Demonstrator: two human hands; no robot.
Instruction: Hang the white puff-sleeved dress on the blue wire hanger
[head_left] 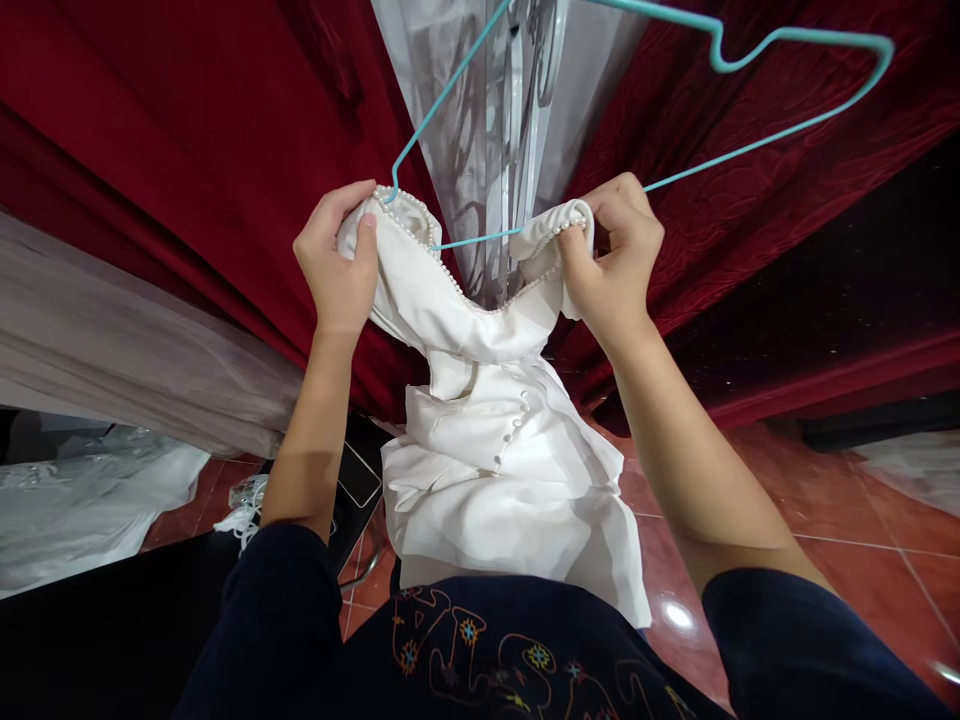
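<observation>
The two hands are each pinched on a shoulder of a pearl-edged white dress [517,350], the left hand [337,265] at one end of the neckline and the right hand [619,265] at the other. The dress hangs between and below them (a short row of covered buttons shows on it). A turquoise wire hanger [832,38] has its left end inside the dress's left-hand shoulder, its other end jutting out past the right hand.
</observation>
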